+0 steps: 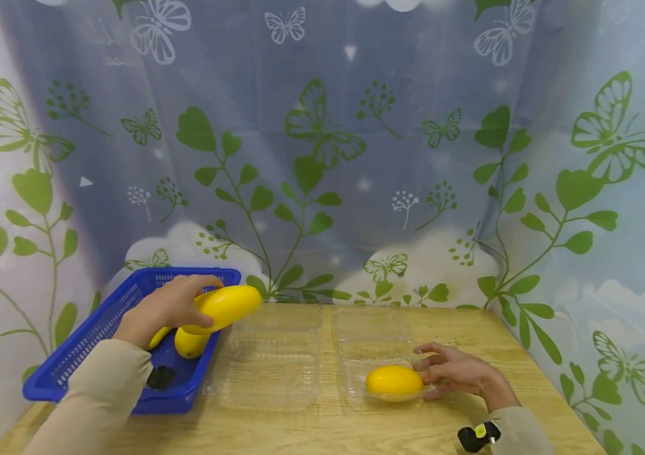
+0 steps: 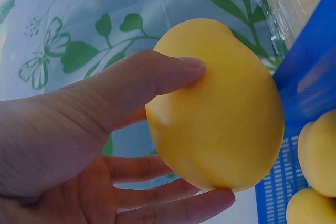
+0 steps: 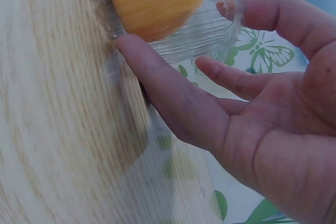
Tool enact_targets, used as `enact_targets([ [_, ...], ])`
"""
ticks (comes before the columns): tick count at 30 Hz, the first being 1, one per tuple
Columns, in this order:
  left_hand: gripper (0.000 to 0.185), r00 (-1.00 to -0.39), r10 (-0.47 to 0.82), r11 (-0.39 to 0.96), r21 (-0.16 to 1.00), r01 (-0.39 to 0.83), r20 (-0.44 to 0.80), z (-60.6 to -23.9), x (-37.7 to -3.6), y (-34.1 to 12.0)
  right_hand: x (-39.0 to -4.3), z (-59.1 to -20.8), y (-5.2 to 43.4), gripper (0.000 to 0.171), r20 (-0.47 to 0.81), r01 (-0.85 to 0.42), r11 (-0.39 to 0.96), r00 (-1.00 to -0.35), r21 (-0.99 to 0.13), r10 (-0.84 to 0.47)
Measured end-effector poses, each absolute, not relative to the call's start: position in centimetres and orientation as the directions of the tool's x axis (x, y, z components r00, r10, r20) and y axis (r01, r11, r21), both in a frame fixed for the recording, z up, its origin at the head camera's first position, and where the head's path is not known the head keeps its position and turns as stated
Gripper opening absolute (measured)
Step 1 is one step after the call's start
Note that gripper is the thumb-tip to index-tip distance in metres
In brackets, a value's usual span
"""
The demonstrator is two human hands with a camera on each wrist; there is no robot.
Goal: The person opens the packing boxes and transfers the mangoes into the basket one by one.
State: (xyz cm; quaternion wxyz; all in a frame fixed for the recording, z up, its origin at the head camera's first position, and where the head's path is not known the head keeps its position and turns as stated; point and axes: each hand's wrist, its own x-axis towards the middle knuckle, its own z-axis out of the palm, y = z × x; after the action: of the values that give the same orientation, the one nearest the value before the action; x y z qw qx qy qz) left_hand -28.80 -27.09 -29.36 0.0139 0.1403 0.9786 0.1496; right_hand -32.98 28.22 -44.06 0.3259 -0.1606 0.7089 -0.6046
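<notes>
My left hand (image 1: pixel 171 304) holds a smooth yellow mango (image 1: pixel 234 306) over the right side of the blue plastic basket (image 1: pixel 165 404). In the left wrist view the thumb lies across the near face of the fruit, and the fingers reach beneath it. On the right, another mango (image 1: pixel 394 380) sits in the near part of a clear hinged plastic box (image 3: pixel 210 38). My right hand (image 1: pixel 459 371) grips the right end of that box, its thumb at one low corner and a fingertip at the rim.
More yellow fruit (image 1: pixel 190 344) lies in the basket, with a small dark object (image 1: pixel 160 378) near its front. A second clear plastic box (image 1: pixel 268 382) lies spread between basket and right-hand box on the wooden table (image 1: pixel 328 436). A printed curtain (image 1: pixel 322 208) hangs behind.
</notes>
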Motion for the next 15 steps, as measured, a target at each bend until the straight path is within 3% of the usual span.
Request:
enact_targets([
  [15, 0.07, -0.961, 0.275, 0.929, 0.256, 0.269, 0.016, -29.1, -28.2, -30.6, -33.1, -44.2, 28.2, 0.08, -0.272, 0.172, 0.217, -0.733, -0.961, -0.623],
])
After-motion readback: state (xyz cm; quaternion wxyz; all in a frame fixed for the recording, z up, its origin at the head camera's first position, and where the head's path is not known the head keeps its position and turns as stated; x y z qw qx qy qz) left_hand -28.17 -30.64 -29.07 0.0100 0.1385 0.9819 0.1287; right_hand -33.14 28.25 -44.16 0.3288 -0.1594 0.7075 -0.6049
